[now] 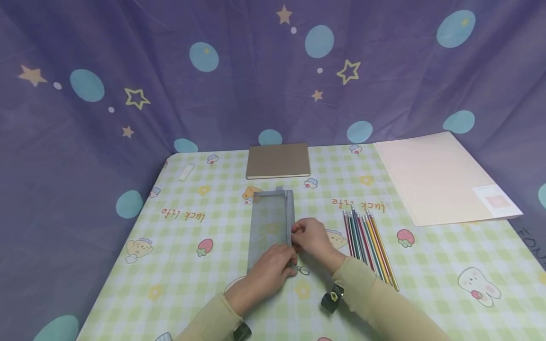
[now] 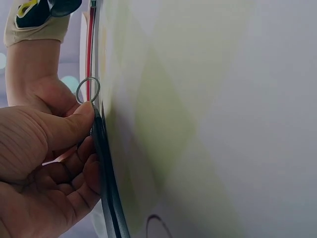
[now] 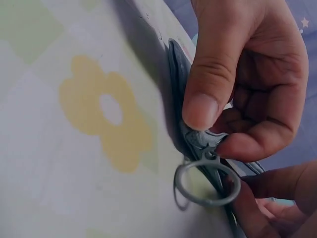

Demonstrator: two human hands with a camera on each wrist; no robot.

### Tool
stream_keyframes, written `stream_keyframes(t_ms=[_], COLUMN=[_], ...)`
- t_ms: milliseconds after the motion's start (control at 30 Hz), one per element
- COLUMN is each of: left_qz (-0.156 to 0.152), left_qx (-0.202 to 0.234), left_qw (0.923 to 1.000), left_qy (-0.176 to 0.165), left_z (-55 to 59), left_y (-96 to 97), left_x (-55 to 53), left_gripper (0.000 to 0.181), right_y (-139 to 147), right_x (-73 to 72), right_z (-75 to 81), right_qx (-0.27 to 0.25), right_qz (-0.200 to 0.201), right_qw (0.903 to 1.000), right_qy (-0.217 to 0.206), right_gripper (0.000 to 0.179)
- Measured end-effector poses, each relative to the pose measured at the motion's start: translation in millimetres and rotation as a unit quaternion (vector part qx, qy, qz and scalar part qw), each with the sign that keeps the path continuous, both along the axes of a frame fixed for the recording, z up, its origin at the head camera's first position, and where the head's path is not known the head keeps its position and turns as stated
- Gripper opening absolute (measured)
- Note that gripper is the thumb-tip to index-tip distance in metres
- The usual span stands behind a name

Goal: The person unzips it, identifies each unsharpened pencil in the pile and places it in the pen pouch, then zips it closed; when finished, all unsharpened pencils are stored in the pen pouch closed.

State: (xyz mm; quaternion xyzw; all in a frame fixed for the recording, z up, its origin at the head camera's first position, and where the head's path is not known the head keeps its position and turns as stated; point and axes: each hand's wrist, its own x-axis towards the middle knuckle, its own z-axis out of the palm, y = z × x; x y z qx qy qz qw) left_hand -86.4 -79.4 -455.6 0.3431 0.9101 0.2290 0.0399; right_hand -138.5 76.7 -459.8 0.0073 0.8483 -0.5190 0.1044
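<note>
A grey mesh zip pouch (image 1: 268,218) lies lengthwise on the table, its zipper along the right side. My left hand (image 1: 273,265) rests over its near end and pinches the edge beside the metal ring (image 1: 304,270). In the left wrist view, the left thumb (image 2: 81,119) presses just below the ring. My right hand (image 1: 314,239) pinches the zippered edge a little farther up. From the right wrist, the right thumb (image 3: 202,106) and a curled finger meet at the grey fabric (image 3: 198,139) above the ring. The fingers partly hide the zipper.
Several coloured pencils (image 1: 367,241) lie to the right, near the right forearm. A brown notebook (image 1: 278,162) is at the back. A pale folder (image 1: 435,180) covers the right rear corner, and a small white eraser-like block (image 1: 186,172) lies at the far left.
</note>
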Motion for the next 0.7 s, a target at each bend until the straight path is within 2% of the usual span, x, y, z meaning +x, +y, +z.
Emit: stream_keyframes(t_ms=[200,400,567,700], left_qz=[0.004,0.011,0.011,0.011], left_qx=[-0.003,-0.019,-0.020,-0.020], left_qw=[1.0000,0.9997,0.9996,0.9994], left_qy=[-0.006,-0.014,-0.016,-0.026], left_z=[-0.1,1.6,2.8,3.9], left_y=[0.2,1.2,1.5,2.0], left_x=[0.3,1.5,1.9,0.0], left_gripper=[0.015,0.013,0.014,0.014], right_y=[2,5,14,32], right_x=[1.7,0.2,-3.0,-7.3], right_z=[1.8,1.1,1.1,5.4], right_qx=[0.020,0.034,-0.006,-0.044], right_qz=[0.053,0.105,0.143,0.148], right_qw=[0.9981,0.9934,0.9896,0.9877], right_qy=[0.023,0.028,-0.002,-0.023], right_gripper=[0.015,0.013,0.015,0.019])
